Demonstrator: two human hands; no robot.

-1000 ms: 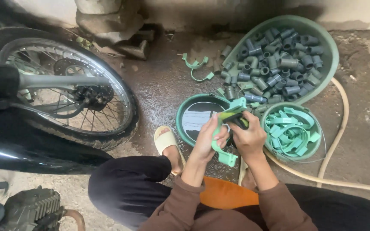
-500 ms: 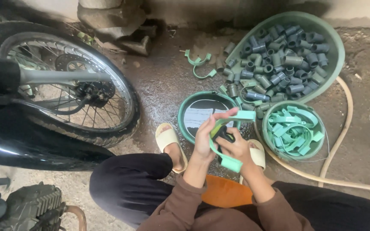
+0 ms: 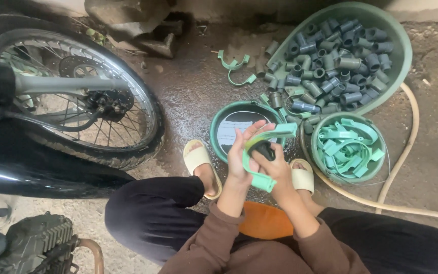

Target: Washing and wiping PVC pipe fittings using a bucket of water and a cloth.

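My left hand (image 3: 240, 152) and my right hand (image 3: 276, 167) meet in front of my knees. Between them is a light green plastic clamp band (image 3: 259, 178), bent in a loop around a dark grey pipe fitting (image 3: 264, 148). The left palm presses the band's outer side. The right hand's fingers grip the fitting and the band's lower end. Just behind the hands stands a small green basin (image 3: 219, 122) with dark water in it.
A big green tub (image 3: 401, 56) at the back right is heaped with several grey fittings, some spilled on the wet floor. A round green bucket (image 3: 320, 162) holds more green clamps. A motorbike wheel (image 3: 77, 101) stands left. A tan hose (image 3: 411, 127) curves at the right.
The hands have closed together and dropped a little toward me. The green clamp band, earlier held out loose, is now wrapped around the dark fitting.
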